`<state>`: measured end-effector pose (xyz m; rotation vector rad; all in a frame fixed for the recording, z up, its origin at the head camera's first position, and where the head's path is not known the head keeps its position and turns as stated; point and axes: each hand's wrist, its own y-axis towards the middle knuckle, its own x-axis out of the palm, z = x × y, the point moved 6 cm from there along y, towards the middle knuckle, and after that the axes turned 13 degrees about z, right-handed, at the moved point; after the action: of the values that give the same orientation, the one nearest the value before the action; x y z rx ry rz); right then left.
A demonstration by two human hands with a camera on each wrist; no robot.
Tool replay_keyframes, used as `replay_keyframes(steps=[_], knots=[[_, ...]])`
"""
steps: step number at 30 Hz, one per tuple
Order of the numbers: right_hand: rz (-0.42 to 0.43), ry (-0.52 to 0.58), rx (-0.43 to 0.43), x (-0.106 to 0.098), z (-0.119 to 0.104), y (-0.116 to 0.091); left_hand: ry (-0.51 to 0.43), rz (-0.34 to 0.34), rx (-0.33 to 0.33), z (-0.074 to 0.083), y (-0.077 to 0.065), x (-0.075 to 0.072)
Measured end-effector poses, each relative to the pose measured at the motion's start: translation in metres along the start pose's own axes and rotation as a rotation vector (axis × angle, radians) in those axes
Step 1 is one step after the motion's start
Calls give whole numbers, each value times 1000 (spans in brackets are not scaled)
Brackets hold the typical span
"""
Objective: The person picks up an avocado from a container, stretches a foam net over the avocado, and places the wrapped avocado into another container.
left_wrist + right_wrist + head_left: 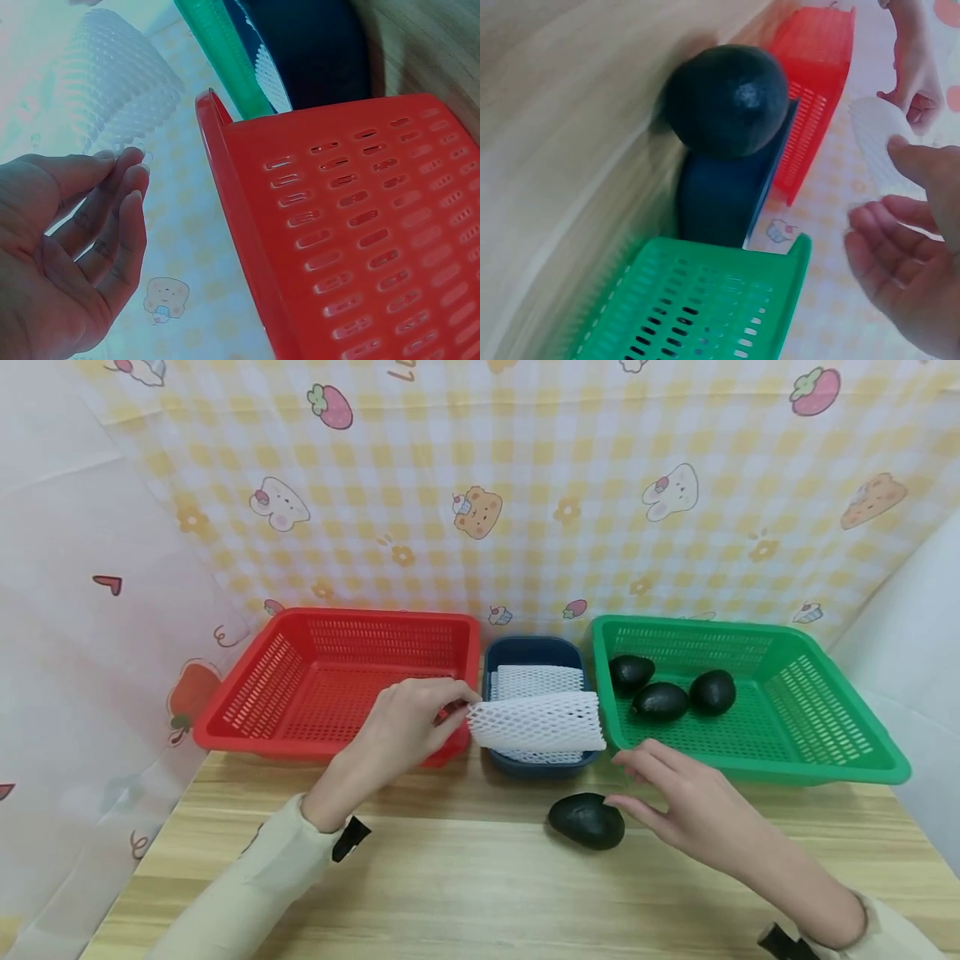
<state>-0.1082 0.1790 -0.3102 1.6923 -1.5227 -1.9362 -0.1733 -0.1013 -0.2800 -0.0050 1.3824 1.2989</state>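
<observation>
With thumb and fingers my left hand [412, 720] pinches one end of a white foam net sleeve [536, 722], held above the dark blue bin [534, 647]. More white foam net sleeves [540, 679] lie in that bin. My right hand [693, 806] hovers apart from the sleeve, its fingers loosely bent and nothing between them. Close to its thumb a dark avocado [587, 821] lies on the table; whether they touch I cannot tell. In the left wrist view the sleeve [124, 79] extends up from my fingertips.
On the left stands a red basket [337, 739]. The green basket [810, 764] on the right holds three avocados [660, 702]. Both baskets flank the blue bin on the wooden table [450, 893]. A patterned yellow check cloth [525, 468] hangs behind.
</observation>
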Motion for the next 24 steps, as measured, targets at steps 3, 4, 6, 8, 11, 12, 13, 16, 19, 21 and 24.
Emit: replay_keyframes(steps=[3,4,6,8,11,12,13,16,19,21,24], knots=[[-86,-3,25,8,3,-7,2,2,3,-1,-1,0],[-128,-8,45,12,4,-9,0,4,4,-1,-1,0],[-218,-18,86,18,5,-13,-6,6,7,-1,-1,0],[-310,-23,123,25,7,-18,-12,8,8,-1,-2,0],[-418,-19,161,35,7,-24,-21,8,3,-2,-2,0],[-445,-13,169,37,7,-25,-23,7,2,-2,-2,0],[-467,-9,177,40,7,-26,-23,6,2,-2,-3,0],[-524,-10,196,46,7,-28,-21,6,8,-1,-3,0],[-569,-20,208,51,6,-29,-22,7,17,-1,-3,0],[-587,-29,205,53,6,-30,-23,8,23,-1,-2,1],[-593,-37,200,56,6,-30,-25,7,30,-1,-1,1]])
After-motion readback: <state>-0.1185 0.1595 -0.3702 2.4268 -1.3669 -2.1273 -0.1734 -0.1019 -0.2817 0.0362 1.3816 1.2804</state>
